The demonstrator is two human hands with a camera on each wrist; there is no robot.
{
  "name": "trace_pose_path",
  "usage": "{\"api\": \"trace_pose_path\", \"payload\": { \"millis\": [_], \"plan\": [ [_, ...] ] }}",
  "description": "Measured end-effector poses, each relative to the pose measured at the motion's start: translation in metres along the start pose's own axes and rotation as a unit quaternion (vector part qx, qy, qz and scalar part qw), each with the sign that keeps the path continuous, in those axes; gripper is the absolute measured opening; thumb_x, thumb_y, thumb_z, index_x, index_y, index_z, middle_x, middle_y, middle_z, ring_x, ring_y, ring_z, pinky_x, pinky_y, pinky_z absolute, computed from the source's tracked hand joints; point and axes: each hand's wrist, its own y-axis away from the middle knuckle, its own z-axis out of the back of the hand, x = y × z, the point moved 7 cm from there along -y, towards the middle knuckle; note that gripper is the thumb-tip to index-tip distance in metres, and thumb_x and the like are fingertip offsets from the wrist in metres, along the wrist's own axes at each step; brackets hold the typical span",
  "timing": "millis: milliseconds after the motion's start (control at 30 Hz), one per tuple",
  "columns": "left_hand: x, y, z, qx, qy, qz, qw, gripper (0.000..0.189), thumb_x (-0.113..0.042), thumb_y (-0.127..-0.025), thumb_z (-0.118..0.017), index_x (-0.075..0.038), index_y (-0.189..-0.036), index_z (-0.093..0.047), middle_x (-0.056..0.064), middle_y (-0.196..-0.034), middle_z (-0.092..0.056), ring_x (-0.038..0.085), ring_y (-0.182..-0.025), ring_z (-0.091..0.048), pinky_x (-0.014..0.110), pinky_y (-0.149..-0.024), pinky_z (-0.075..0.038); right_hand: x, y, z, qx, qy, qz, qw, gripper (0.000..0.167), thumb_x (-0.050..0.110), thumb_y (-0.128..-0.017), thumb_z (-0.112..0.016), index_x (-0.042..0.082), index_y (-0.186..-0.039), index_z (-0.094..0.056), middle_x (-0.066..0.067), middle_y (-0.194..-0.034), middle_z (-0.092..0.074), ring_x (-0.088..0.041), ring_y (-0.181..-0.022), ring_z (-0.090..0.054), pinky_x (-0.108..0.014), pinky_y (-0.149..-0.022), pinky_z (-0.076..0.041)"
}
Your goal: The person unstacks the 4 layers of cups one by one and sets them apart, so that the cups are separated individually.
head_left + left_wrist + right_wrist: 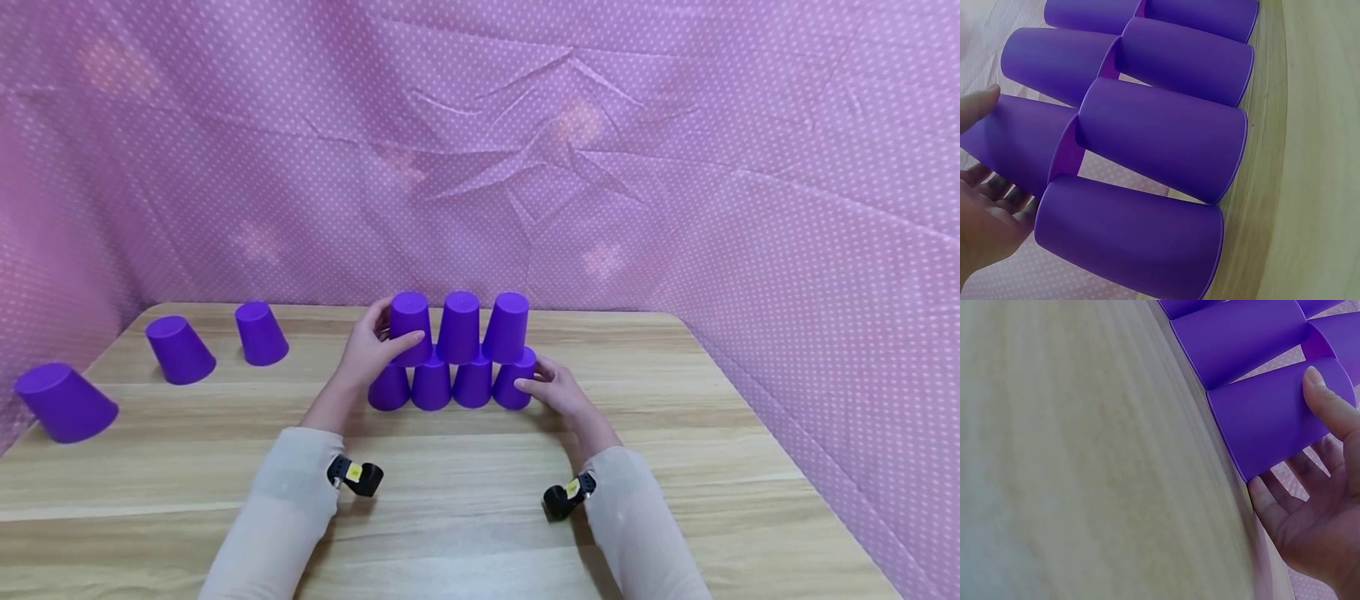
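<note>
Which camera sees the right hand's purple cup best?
The right wrist view: the purple cup is big and close in the right hand. The head view shows it small and partly covered; the left wrist view cuts it off at the top edge.

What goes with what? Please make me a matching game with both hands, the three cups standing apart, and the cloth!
1. Left hand
2. Right hand
3. Three separate cups
4. Cloth

A. Pinkish, with pale dots
B. On the bottom row's right-end cup
C. On the left side of the table
D. On the upper row's left-end cup

Right pairs: 1-D, 2-B, 3-C, 4-A
</note>
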Motion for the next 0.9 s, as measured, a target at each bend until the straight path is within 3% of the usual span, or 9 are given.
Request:
{"api": "trace_pose_path", "payload": {
  "millis": [167, 400, 633, 900],
  "plan": [
    [0.005, -0.002, 0.001, -0.007, -0.02, -0.001, 0.9998, 0.058, -0.01, -0.076, -0.065, 0.002, -0.125, -0.037, 0.021, -0.112, -0.047, 0.029, -0.103, -0.045, 0.038, -0.09, -0.036, -0.001, -0.001, 0.0, 0.001, 0.0, 0.0, 1.0, 0.053, 0.013, -0.075, -0.066, 0.008, -0.124, -0.046, -0.012, -0.115, -0.052, -0.027, -0.106, -0.046, -0.039, -0.091, -0.035],
    [0.004, -0.001, 0.007, -0.023, 0.005, 0.014, 0.9996, 0.057, -0.007, -0.075, -0.066, 0.003, -0.124, -0.038, 0.02, -0.112, -0.047, 0.028, -0.101, -0.045, 0.036, -0.089, -0.036, -0.002, -0.002, -0.001, 0.004, -0.007, -0.002, 1.0, 0.053, 0.013, -0.076, -0.066, 0.008, -0.124, -0.046, -0.012, -0.112, -0.053, -0.026, -0.105, -0.047, -0.037, -0.091, -0.035],
    [-0.006, 0.0, 0.02, -0.04, 0.003, -0.004, 0.9992, 0.058, -0.01, -0.076, -0.066, 0.002, -0.125, -0.037, 0.02, -0.113, -0.047, 0.028, -0.103, -0.045, 0.036, -0.091, -0.035, -0.001, -0.003, -0.001, -0.003, -0.01, -0.002, 0.9999, 0.054, 0.012, -0.075, -0.066, 0.009, -0.125, -0.046, -0.012, -0.114, -0.053, -0.026, -0.106, -0.047, -0.037, -0.092, -0.034],
    [-0.008, 0.004, 0.04, -0.06, -0.005, 0.003, 0.9982, 0.062, -0.012, -0.075, -0.068, 0.002, -0.125, -0.036, 0.02, -0.116, -0.046, 0.028, -0.107, -0.043, 0.036, -0.093, -0.034, -0.002, -0.002, -0.002, -0.004, -0.007, -0.008, 0.9999, 0.054, 0.013, -0.075, -0.067, 0.009, -0.125, -0.045, -0.012, -0.114, -0.053, -0.026, -0.105, -0.047, -0.038, -0.091, -0.035]
  ]
}}
